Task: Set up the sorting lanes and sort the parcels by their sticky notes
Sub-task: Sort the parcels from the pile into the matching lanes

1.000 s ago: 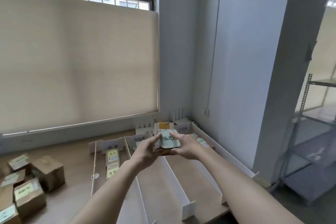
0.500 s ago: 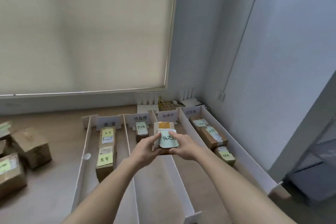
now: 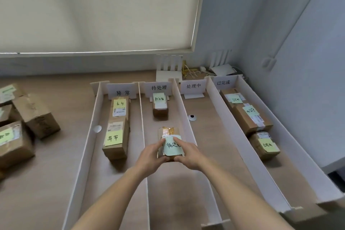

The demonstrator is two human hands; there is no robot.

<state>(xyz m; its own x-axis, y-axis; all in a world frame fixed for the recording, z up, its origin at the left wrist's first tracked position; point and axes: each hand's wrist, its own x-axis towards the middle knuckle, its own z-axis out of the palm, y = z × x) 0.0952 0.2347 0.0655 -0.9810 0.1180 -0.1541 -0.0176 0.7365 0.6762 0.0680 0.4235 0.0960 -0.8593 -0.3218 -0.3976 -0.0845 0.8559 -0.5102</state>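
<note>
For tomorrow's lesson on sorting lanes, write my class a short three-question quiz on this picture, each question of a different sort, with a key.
1. True or false: the lane signed 处理中 holds a parcel.
2. Which lane holds three parcels? A 异常 B 待处理 C 已完成
3. Fill in: both hands hold a parcel over the lane signed ____.

Key:
1. False; it has none.
2. C, the 已完成 lane.
3. 待处理; left hand, right hand.

Behind the small parcel [image 3: 160,107] we see little room before the lane sign [image 3: 159,87]; in front of it bare lane floor, walled both sides by white dividers [image 3: 182,110].
</note>
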